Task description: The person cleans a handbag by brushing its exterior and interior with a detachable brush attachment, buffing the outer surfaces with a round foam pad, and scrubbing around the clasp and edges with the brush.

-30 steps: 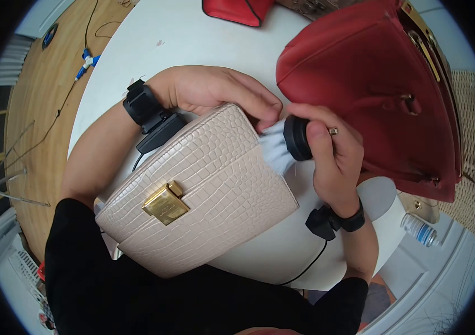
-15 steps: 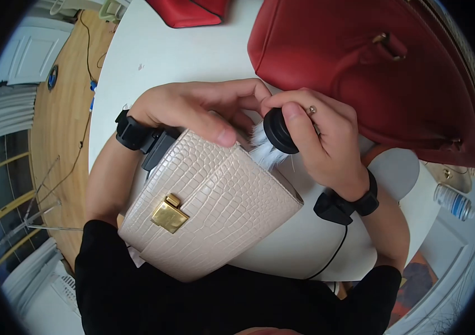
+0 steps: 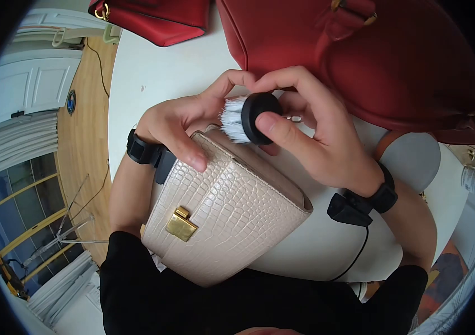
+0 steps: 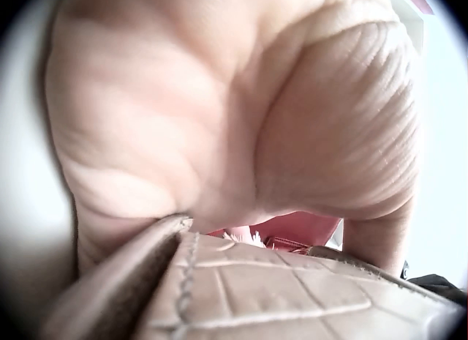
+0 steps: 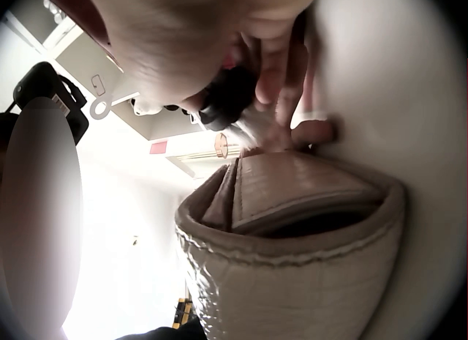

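A cream crocodile-pattern handbag (image 3: 243,201) with a gold clasp (image 3: 181,224) lies tilted at the table's front edge, against the person's body. My left hand (image 3: 173,123) holds its upper corner, thumb on the front face and the other fingers reaching beyond the edge. In my right hand (image 3: 324,137) is a round brush (image 3: 259,117) with a black grip and white bristles, pinched by thumb and fingers. The bristles hover by the bag's upper side edge, pointing toward the left palm. The right wrist view shows the bag's folded side (image 5: 292,296) close up.
A large dark red handbag (image 3: 410,72) fills the far right of the white table (image 3: 159,72). Behind, a smaller red bag (image 3: 162,25) lies at the far edge. A grey round piece (image 3: 407,159) sits beside the right wrist, and a can (image 3: 474,181) stands beyond it.
The brush has pulled back from the bag's side and turned, so its bristles show fully. The left hand's thumb has moved onto the bag's front face. The head view has shifted.
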Motion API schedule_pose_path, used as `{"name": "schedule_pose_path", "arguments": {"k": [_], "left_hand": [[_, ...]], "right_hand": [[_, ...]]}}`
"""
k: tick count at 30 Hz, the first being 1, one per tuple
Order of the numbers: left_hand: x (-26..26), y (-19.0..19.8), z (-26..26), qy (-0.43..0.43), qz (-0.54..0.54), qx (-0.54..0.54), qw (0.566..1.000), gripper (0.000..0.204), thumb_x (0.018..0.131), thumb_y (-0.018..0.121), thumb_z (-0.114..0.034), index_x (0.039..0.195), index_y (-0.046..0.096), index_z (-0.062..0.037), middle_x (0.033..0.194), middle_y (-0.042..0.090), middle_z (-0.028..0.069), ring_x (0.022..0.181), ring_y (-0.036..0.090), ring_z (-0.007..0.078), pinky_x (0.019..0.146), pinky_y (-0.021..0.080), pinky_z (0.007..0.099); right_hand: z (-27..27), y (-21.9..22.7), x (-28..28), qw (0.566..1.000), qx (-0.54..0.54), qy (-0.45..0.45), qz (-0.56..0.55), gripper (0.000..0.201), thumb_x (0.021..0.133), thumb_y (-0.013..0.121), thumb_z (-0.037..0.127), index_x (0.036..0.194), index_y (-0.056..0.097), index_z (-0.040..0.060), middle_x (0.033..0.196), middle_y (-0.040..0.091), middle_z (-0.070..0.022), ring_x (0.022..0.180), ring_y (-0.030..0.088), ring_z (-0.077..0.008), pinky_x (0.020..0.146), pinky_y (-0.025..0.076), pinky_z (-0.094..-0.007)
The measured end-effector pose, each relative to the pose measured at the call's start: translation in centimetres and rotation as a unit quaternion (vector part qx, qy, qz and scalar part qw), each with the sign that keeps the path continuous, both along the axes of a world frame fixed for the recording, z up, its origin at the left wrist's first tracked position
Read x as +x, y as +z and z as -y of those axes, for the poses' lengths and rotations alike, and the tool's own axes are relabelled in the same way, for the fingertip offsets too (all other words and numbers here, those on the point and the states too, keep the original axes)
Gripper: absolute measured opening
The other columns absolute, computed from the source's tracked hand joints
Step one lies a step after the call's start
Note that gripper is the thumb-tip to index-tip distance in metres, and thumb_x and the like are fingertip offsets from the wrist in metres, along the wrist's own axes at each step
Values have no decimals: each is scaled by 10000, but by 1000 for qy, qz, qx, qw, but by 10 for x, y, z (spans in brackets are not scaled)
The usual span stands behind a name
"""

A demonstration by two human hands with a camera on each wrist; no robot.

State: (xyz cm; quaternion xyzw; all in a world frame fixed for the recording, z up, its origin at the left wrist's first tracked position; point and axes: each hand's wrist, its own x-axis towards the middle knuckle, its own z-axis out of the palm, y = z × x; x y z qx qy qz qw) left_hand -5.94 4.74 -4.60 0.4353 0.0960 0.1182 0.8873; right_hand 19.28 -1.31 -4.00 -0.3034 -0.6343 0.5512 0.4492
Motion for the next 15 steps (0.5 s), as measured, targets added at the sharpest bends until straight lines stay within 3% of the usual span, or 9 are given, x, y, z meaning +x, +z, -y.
{"name": "schedule_pose_path", "arguments": {"k": [2, 3, 5, 7, 9, 10, 12, 14, 15], "left_hand": [[-1, 0, -3, -6, -7, 7, 1000, 1259, 692, 881, -53, 1615, 24, -60, 1510, 441, 262, 1433, 469, 339, 1188, 368, 451], [-1, 0, -4, -10, -10, 15, 1000, 1358, 670, 886, -47, 1644, -60, -71, 1534, 420, 271, 1464, 433, 348, 1205, 338, 449], [0, 0, -5, -26, -13, 20, 999, 1387, 659, 887, -43, 1647, -85, -80, 1550, 407, 266, 1465, 430, 350, 1205, 333, 442], [2, -1, -5, -52, -11, 33, 998, 1445, 638, 890, -33, 1653, -135, -99, 1582, 380, 257, 1467, 424, 353, 1206, 324, 427], [4, -6, -3, -44, 0, 4, 999, 1434, 645, 885, -30, 1654, -131, -95, 1590, 379, 246, 1444, 453, 337, 1194, 338, 414], [6, -8, -5, -67, 43, 2, 997, 1429, 645, 880, -22, 1655, -128, -95, 1596, 372, 247, 1437, 462, 326, 1176, 359, 396], [4, -5, -6, -92, 86, -5, 992, 1424, 645, 875, -15, 1657, -124, -94, 1603, 365, 247, 1429, 470, 314, 1157, 380, 377], [-5, 10, -6, -65, -107, 9, 992, 1405, 646, 858, 4, 1659, -111, -90, 1617, 349, 246, 1424, 479, 310, 1121, 418, 348], [-2, 14, -3, -65, -107, 7, 992, 1405, 646, 858, 4, 1659, -111, -90, 1617, 349, 246, 1424, 479, 310, 1121, 418, 348]], "right_hand": [[2, -6, -7, 993, -72, 34, -87, 227, 1040, 640, 137, 1211, 613, -9, 1077, 700, -104, 921, 672, -109, 810, 542, -267], [2, -7, -9, 993, -72, 32, -90, 226, 1040, 640, 137, 1211, 613, -9, 1077, 700, -104, 921, 672, -109, 810, 542, -267], [2, -10, -12, 997, -39, 31, -52, 227, 1004, 694, 189, 1117, 656, -4, 991, 715, -94, 811, 683, -159, 722, 561, -284], [0, -8, -9, 998, -26, 14, -58, 196, 1014, 659, 183, 1074, 681, -3, 890, 700, -83, 747, 642, -135, 680, 524, -277], [-6, 8, 6, 987, -100, 118, 35, 215, 1021, 604, 185, 1000, 694, -9, 781, 671, -63, 683, 585, -113, 622, 468, -286], [-9, 13, 12, 975, -119, 176, 64, 231, 1068, 521, 142, 1020, 700, 4, 801, 633, -3, 712, 541, -58, 641, 423, -248], [-3, 7, 6, 986, -120, 115, 24, 219, 1045, 549, 158, 1001, 690, -4, 797, 653, -33, 705, 561, -85, 645, 445, -279], [0, -2, -12, 994, -48, -2, -98, 196, 1041, 572, 169, 1021, 671, 0, 893, 699, -84, 767, 616, -141, 717, 499, -319], [1, -3, -12, 994, -50, -2, -98, 196, 1041, 572, 169, 1021, 671, 0, 893, 699, -84, 767, 616, -141, 717, 499, -319]]}}
